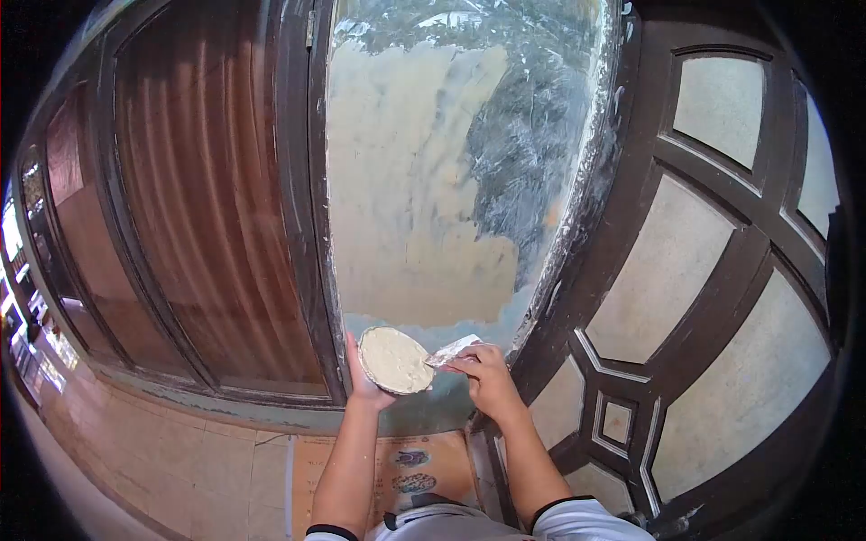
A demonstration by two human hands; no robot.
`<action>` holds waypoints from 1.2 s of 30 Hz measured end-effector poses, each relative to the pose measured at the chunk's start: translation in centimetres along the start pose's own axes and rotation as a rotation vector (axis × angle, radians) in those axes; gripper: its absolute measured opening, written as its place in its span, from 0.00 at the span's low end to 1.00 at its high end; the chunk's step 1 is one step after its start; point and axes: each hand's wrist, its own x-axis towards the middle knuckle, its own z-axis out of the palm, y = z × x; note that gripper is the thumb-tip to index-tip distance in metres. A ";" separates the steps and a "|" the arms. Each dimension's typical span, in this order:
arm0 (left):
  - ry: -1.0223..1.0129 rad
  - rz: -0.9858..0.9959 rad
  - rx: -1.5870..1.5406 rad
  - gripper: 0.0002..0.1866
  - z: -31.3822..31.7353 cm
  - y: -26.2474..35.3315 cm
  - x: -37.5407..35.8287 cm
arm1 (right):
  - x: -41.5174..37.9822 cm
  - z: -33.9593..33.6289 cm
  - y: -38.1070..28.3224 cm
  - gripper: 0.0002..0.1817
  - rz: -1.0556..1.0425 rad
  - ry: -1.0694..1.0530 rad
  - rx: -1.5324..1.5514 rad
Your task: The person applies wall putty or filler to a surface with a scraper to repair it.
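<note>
My left hand [363,383] holds a round bowl [395,360] of cream-coloured paste from its left side and underneath. At the bowl's right rim, my right hand [488,379] grips a putty knife [453,351] with whitish paste on it; the tool's tip touches or nearly touches the paste. Behind both hands stands a wall panel [406,198]. Cream paste covers much of its left and middle part, while grey, smeared surface shows at the upper right.
Left of the panel is a dark-framed window [212,198] with a reddish-brown curtain. A dark wooden door [663,270] with pale panels stands at the right. Printed cardboard [316,460] lies on the tiled floor [203,469] below my arms.
</note>
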 end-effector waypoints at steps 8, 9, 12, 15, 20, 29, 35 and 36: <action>-0.015 0.016 -0.023 0.55 -0.1 0.0 -0.4 | -0.2 0.7 0.5 0.27 0.032 0.013 0.019; 0.002 0.035 -0.037 0.55 0.0 0.0 -0.4 | -0.2 0.6 0.4 0.27 0.045 0.008 0.022; -0.036 0.004 -0.067 0.55 0.0 -0.1 -1.1 | -0.3 0.4 0.3 0.27 0.080 -0.003 0.042; -0.025 -0.006 -0.104 0.56 -1.5 -0.8 -0.8 | -0.7 0.6 0.7 0.27 0.072 -0.005 0.047; -0.180 -0.078 -0.112 0.58 -2.8 -1.6 -1.1 | -1.4 1.0 1.1 0.26 0.093 -0.005 0.036; -0.111 -0.022 -0.222 0.56 -2.7 -3.3 -1.1 | -1.6 1.1 1.5 0.26 0.121 0.013 0.057; -0.126 -0.063 -0.203 0.55 -2.8 -4.9 -1.1 | -1.5 1.6 2.3 0.26 0.123 0.034 0.134; -0.122 -0.061 -0.204 0.55 -3.0 -5.4 -1.2 | -1.3 1.6 2.3 0.25 0.117 0.054 0.118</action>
